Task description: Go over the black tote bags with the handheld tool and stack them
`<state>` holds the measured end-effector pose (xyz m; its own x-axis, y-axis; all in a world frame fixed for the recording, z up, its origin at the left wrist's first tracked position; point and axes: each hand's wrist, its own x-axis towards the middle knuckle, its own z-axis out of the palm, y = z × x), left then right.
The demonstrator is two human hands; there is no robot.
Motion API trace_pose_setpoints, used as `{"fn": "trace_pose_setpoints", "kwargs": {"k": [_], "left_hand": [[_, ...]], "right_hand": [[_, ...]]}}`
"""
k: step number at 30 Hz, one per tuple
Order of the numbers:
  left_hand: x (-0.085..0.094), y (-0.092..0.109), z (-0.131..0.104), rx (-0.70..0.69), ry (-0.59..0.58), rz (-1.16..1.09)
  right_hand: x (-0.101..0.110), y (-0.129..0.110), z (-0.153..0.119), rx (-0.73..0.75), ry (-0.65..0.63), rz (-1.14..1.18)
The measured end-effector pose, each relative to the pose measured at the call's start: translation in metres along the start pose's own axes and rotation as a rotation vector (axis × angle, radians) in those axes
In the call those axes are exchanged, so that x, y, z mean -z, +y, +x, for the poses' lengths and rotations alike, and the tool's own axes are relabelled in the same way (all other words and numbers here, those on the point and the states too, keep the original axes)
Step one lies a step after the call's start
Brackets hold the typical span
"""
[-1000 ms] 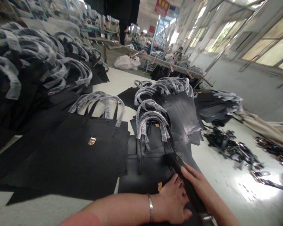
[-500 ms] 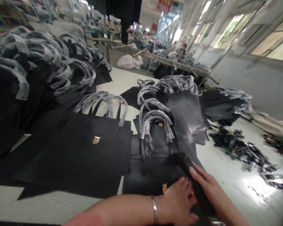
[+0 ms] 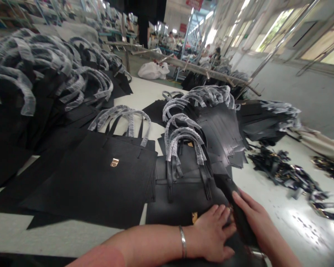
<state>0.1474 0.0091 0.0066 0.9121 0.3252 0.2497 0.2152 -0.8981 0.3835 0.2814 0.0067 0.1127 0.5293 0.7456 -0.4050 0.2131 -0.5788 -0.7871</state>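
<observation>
A black bag panel (image 3: pixel 183 194) with wrapped handles and a gold clasp (image 3: pixel 194 217) lies in front of me. My left hand (image 3: pixel 214 231), a silver bangle at its wrist, rests flat on the panel just right of the clasp, fingers apart. Wrapped around a long black tool (image 3: pixel 238 211) is my right hand (image 3: pixel 252 215); the tool's far end is over the panel's right edge, near the handle strap. To the left lies another black panel (image 3: pixel 86 178) with a gold lock (image 3: pixel 114 162).
Piles of black panels with wrapped handles (image 3: pixel 39 55) rise at the left, with more stacks (image 3: pixel 217 126) behind my hands. Small black straps (image 3: pixel 284 170) lie scattered on the white table (image 3: pixel 269 207) at the right. A metal rail (image 3: pixel 192 66) crosses behind; people are in the background.
My right hand and the black tool have shifted slightly right. My left hand has moved slightly and its fingers look more spread. The view has shifted a little.
</observation>
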Motion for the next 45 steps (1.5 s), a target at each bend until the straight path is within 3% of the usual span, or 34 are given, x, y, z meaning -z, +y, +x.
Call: {"fn": "trace_pose_setpoints", "kwargs": {"k": [5,8,10,14,17,20,24,27,31,34,40,45], "left_hand": [[-0.008,0.003,0.021,-0.019,0.049,0.021],[-0.016,0.007,0.037,-0.129,0.061,-0.025],[-0.012,0.009,0.032,-0.173,0.062,-0.03],[0.021,0.007,-0.023,-0.062,0.092,0.082],[0.046,-0.002,-0.071,0.059,0.048,0.108],[0.054,-0.011,-0.095,0.099,0.012,0.051],[0.049,-0.014,-0.096,0.09,-0.005,0.012],[0.047,-0.012,-0.097,0.093,-0.002,0.002],[0.043,-0.005,-0.104,0.097,0.011,-0.025],[0.036,0.002,-0.104,0.102,0.021,-0.054],[0.022,0.012,-0.093,0.119,0.041,-0.057],[0.026,0.012,-0.094,0.107,0.036,-0.078]], "right_hand": [[0.016,0.014,-0.043,-0.158,-0.12,0.062],[0.012,0.012,-0.065,-0.172,-0.135,0.026],[0.007,0.01,-0.071,-0.174,-0.162,0.002],[0.001,0.013,-0.066,-0.181,-0.171,-0.019],[-0.005,0.016,-0.053,-0.181,-0.177,-0.022],[-0.016,0.01,-0.036,-0.142,-0.204,-0.032],[-0.025,-0.009,-0.019,-0.022,-0.131,-0.029],[-0.015,-0.017,-0.022,0.011,-0.037,-0.008],[0.001,-0.007,-0.046,-0.121,-0.12,0.004],[-0.003,0.005,-0.053,-0.19,-0.204,-0.029],[-0.017,0.003,-0.038,-0.041,-0.038,-0.097],[-0.008,0.007,-0.061,-0.115,-0.086,-0.039]]}}
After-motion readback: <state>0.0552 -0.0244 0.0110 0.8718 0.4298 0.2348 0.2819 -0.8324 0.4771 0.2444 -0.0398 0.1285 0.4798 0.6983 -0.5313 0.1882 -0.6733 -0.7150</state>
